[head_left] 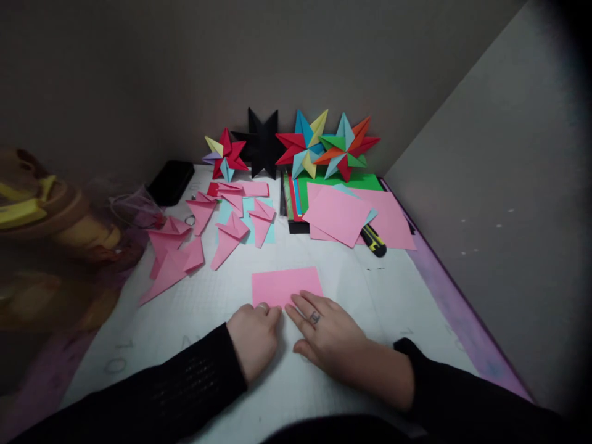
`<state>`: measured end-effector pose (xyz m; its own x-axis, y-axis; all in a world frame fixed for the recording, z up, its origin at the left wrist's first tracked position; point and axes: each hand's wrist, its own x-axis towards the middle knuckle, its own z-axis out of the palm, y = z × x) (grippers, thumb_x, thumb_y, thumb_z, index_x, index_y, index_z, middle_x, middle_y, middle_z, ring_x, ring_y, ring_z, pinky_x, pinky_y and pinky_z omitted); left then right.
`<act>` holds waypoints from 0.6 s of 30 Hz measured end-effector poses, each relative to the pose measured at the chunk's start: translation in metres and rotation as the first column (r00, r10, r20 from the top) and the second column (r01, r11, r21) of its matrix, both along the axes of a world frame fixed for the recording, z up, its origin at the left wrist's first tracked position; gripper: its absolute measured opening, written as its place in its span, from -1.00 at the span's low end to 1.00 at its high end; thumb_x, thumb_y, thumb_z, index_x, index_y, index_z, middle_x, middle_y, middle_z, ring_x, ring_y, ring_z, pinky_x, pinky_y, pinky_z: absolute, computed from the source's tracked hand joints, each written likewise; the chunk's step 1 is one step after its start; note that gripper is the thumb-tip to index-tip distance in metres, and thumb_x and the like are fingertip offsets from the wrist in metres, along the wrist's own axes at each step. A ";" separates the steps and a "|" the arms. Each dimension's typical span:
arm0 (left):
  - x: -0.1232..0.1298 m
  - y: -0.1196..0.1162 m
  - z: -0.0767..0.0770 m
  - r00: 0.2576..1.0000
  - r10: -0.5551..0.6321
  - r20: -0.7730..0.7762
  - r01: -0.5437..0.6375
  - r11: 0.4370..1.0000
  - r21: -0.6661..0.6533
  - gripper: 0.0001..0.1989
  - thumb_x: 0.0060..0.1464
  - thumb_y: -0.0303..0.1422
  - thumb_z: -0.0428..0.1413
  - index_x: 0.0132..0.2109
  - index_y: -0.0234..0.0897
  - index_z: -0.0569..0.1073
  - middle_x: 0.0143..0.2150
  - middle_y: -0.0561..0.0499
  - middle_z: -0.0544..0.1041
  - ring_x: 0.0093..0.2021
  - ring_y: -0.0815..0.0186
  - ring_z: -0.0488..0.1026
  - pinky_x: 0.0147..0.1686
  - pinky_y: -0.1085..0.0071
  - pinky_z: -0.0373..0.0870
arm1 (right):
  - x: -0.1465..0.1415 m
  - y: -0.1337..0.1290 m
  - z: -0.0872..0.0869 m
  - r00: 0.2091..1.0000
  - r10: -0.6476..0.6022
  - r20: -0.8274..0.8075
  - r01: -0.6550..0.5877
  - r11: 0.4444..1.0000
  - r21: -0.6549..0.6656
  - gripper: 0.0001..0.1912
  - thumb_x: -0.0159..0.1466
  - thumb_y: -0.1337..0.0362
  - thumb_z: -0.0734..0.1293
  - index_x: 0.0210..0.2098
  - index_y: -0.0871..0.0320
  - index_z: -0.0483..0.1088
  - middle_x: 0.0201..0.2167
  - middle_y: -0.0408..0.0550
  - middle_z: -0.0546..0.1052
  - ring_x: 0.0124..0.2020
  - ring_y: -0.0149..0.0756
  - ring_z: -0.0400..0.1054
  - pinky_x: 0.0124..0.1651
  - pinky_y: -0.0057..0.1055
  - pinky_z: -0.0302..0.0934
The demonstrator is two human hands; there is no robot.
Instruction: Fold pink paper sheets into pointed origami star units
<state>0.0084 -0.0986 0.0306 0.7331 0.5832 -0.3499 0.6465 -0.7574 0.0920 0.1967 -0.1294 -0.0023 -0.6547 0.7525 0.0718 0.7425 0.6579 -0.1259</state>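
Observation:
A pink sheet of paper (287,285), folded into a rectangle, lies flat on the white table in front of me. My left hand (255,339) is closed at its near left edge, the curled fingers and thumb pressing on the paper. From the right, my right hand (326,330) rests with its fingers stretched out over the near right edge. The fingertips of both hands almost meet at the middle of that edge. Part of the near edge is hidden under the hands. Beyond the sheet, to the left, lie several folded pink paper pieces (231,237).
Several folded paper stars (305,145) stand against the back wall, one black star (263,145) among them. Loose pink sheets (340,213) lie on a stack at the back right, beside a yellow and black cutter (374,240). A black phone-like object (171,182) sits at the back left.

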 end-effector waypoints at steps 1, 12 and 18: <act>-0.002 -0.001 0.001 1.000 0.006 -0.020 -0.006 1.000 -0.001 -0.66 0.10 -0.64 -0.10 -0.08 -0.41 0.49 -0.18 -0.21 0.51 -0.23 0.10 0.46 -0.40 0.23 0.40 | 0.001 0.000 0.002 1.000 -0.015 0.019 0.015 1.000 0.007 -0.42 0.22 0.09 0.33 0.11 0.36 0.30 0.10 0.24 0.39 0.11 0.09 0.23 0.04 -0.04 0.25; -0.019 -0.015 0.010 0.966 0.204 -0.157 -0.203 0.979 0.025 -0.58 0.03 -0.67 -0.10 0.01 -0.47 0.45 -0.18 -0.29 0.52 -0.22 0.05 0.49 -0.41 0.22 0.43 | 0.033 -0.011 0.006 0.974 -0.214 0.075 0.207 0.974 0.097 -0.50 0.23 0.05 0.30 0.00 0.32 0.41 -0.03 0.19 0.49 0.10 0.03 0.24 0.08 -0.09 0.13; -0.033 -0.018 0.004 0.943 0.307 -0.131 -0.290 0.948 0.131 -0.56 0.05 -0.64 -0.16 0.04 -0.48 0.42 -0.29 -0.25 0.51 -0.35 0.10 0.50 -0.50 0.28 0.38 | 0.041 -0.011 0.013 0.963 -0.267 0.028 0.263 0.959 0.105 -0.57 0.22 0.10 0.31 -0.08 0.34 0.45 -0.09 0.21 0.50 0.04 0.04 0.27 0.00 -0.11 0.17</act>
<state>-0.0249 -0.1170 0.0344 0.4642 0.8076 -0.3638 0.8443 -0.5275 -0.0938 0.2378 -0.1401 0.0111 -0.4369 0.8897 0.1321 0.8949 0.4448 -0.0355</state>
